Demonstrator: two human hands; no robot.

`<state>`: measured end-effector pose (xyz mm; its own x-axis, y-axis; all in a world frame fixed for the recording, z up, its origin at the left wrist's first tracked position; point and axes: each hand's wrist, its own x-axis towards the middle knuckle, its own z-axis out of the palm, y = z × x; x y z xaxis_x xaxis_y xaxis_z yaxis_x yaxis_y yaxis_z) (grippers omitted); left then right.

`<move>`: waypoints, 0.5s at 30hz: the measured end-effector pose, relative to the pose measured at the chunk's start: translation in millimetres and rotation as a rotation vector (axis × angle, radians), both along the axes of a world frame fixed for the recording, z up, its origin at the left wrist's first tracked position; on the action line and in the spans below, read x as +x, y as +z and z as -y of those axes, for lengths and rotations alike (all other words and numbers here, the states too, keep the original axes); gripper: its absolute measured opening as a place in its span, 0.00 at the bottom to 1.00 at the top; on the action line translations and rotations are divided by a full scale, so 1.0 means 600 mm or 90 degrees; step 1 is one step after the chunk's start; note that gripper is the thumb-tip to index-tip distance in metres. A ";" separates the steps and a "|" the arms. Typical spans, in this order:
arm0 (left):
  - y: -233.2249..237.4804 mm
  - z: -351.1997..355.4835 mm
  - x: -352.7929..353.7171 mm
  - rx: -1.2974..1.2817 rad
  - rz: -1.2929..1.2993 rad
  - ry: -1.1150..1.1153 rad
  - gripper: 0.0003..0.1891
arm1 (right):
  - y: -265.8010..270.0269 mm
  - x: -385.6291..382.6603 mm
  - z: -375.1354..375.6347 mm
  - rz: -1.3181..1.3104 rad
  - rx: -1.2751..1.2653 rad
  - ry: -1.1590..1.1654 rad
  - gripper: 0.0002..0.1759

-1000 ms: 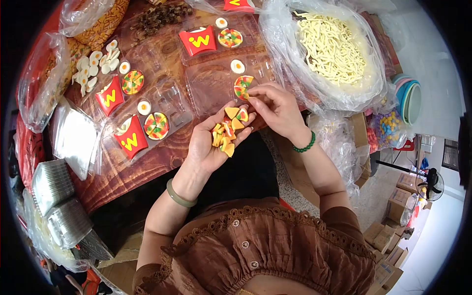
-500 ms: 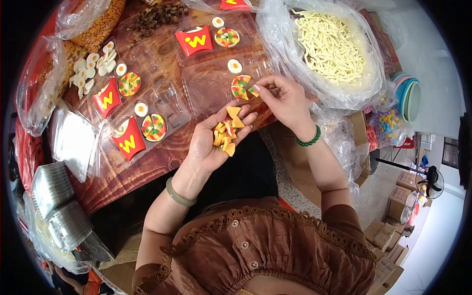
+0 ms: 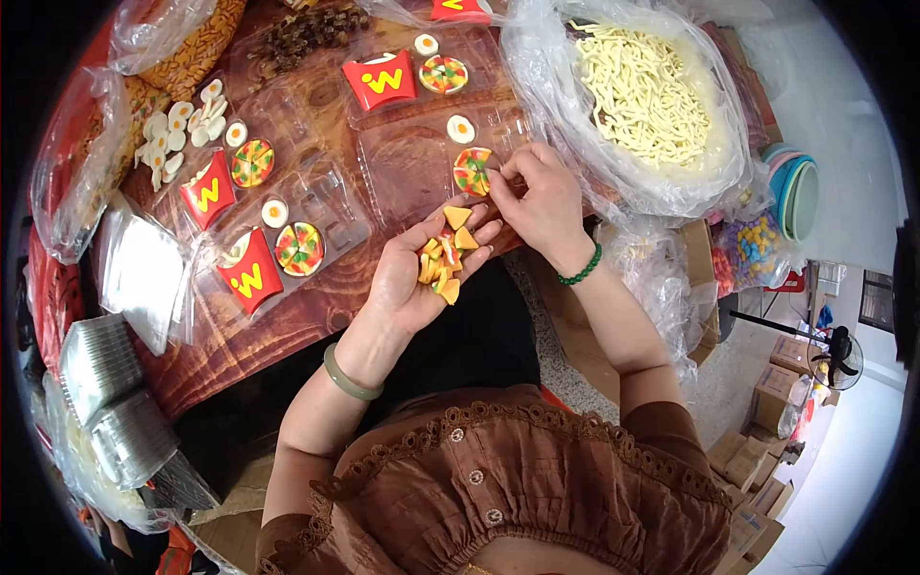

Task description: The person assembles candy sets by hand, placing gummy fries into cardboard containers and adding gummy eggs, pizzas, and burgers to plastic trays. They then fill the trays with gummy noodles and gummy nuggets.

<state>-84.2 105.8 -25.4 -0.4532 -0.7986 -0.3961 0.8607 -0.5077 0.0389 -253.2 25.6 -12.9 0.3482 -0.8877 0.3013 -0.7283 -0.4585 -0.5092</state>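
Left hand (image 3: 402,276), fingers loosely spread, cupping small yellow wedge-shaped pieces (image 3: 448,259); right hand (image 3: 545,198), thumb and forefinger pinched together at a round multicoloured pizza model's (image 3: 469,172) edge.

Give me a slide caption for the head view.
Left hand cups miniature pizza slices; right hand works at a miniature pizza in a clear plastic tray.

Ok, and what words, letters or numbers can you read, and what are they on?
"W", perhaps "iW": yellow, on the upper red carton, the left carton and the lower carton.
Top-edge carton: its yellow mark is cut off.
Cardboard boxes, right: any print is too small and blurred to read.
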 end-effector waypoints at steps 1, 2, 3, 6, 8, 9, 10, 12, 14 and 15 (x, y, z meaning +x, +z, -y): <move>0.002 0.000 0.000 0.002 0.003 -0.001 0.20 | 0.000 0.002 -0.001 -0.004 0.008 -0.020 0.09; 0.005 0.000 0.000 0.002 0.004 -0.002 0.20 | -0.001 0.002 -0.001 -0.004 0.009 -0.021 0.09; 0.007 0.001 0.000 0.004 0.008 -0.001 0.20 | 0.000 0.002 0.000 0.003 0.003 -0.017 0.07; 0.010 0.003 0.000 0.009 0.020 -0.004 0.19 | 0.020 -0.002 -0.002 0.072 0.024 0.048 0.05; 0.012 0.002 0.000 0.016 0.027 -0.010 0.19 | 0.045 0.001 -0.006 0.134 0.053 0.107 0.05; 0.013 0.002 -0.001 0.025 0.054 -0.034 0.18 | 0.060 0.001 -0.008 0.144 0.193 0.166 0.05; 0.015 0.004 -0.004 0.032 0.079 -0.059 0.18 | 0.067 0.000 -0.009 0.152 0.331 0.225 0.06; 0.013 0.006 -0.011 0.029 0.070 -0.066 0.17 | 0.065 -0.009 0.003 0.105 0.346 0.272 0.07; 0.015 0.007 -0.012 0.028 0.063 -0.064 0.17 | 0.068 -0.012 0.009 0.133 0.416 0.314 0.07; 0.016 0.006 -0.011 0.028 0.077 -0.061 0.18 | 0.069 -0.011 0.009 0.134 0.416 0.317 0.07</move>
<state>-91.1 101.9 -15.7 -0.4741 -0.7344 -0.4857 0.7983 -0.5912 0.1147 -259.7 19.9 28.7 0.7393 -0.6631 -0.1168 -0.3797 -0.2674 -0.8856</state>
